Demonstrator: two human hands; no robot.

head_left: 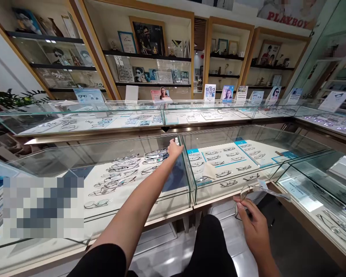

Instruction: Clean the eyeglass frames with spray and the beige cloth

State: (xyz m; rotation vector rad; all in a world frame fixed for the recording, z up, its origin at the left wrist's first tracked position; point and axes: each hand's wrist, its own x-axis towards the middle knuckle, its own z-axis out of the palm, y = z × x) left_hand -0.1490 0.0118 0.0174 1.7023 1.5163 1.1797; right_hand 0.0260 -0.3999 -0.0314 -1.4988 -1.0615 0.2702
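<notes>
Right hand (255,227) pinches thin-rimmed glasses (242,200); left hand (174,148) grips small, possibly plastic bottle (177,141).

The shop is brightly and evenly lit from overhead, with soft shadows only and pale reflections streaking the glass tops of the display cases (127,154). The wide lens bends the shelves (147,55) and case edges outward toward the corners. A pixelated block (43,207) covers the lower left, and far details look slightly soft.
</notes>
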